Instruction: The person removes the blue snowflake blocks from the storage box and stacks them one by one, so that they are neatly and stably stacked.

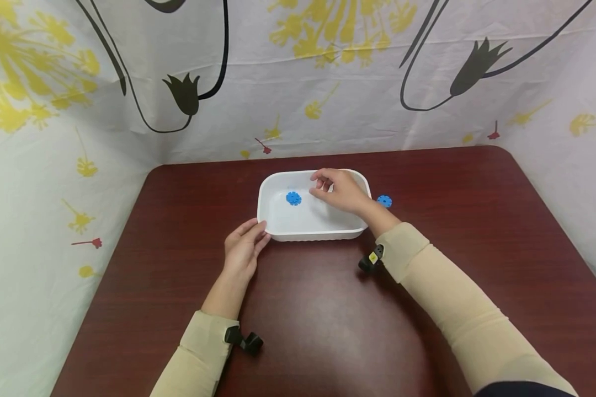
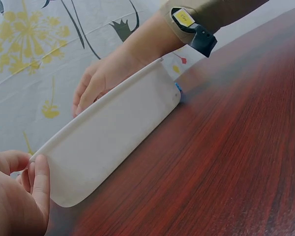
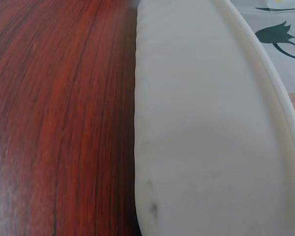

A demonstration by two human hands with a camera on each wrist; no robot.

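A white rectangular plastic tray (image 1: 308,236) stands on the table. My left hand (image 1: 243,248) grips its near left corner, thumb over the rim and fingers against the outer wall. Inside the tray, left of its middle, lie blue notched plastic discs (image 1: 293,198) that overlap. Over the tray's right half is my right hand (image 1: 345,190), its fingers loosely bent, a gap between thumb and forefinger and nothing visible between them. Another blue notched disc (image 1: 384,201) lies on the table just right of the tray. In the right wrist view, the tray's outer wall (image 3: 201,108) hides most of that hand.
The dark red wood-grain table (image 1: 328,309) reaches back to a patterned cloth (image 1: 298,110), which also hangs at both sides. A black wrist camera (image 1: 243,341) sits on the left sleeve, another black camera (image 1: 370,260) on the right sleeve, close to the tray's near right corner.
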